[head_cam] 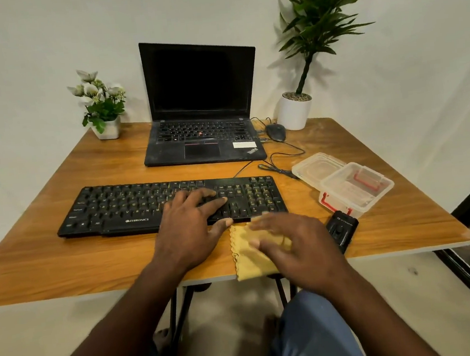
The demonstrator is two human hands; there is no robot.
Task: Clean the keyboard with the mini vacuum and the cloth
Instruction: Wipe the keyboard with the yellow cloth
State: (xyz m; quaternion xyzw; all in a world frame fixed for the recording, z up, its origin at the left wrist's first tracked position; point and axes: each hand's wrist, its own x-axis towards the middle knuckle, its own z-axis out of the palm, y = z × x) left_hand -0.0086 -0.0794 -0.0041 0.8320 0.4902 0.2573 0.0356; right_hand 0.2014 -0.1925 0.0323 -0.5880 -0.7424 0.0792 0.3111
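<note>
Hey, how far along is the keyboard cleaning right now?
Set out: the mini vacuum lies beside the open clear box, nobody holding it; whether vacuuming happened cannot be told. In hand: the left hand rests flat on the keyboard, the right hand, blurred, is spread over the yellow cloth at the table edge. Left: wiping the keys.

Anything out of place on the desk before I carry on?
The yellow scalloped cloth overhangs the front edge of the wooden table under the right hand, and the small black vacuum sits right at that edge. Both might slip off.
</note>
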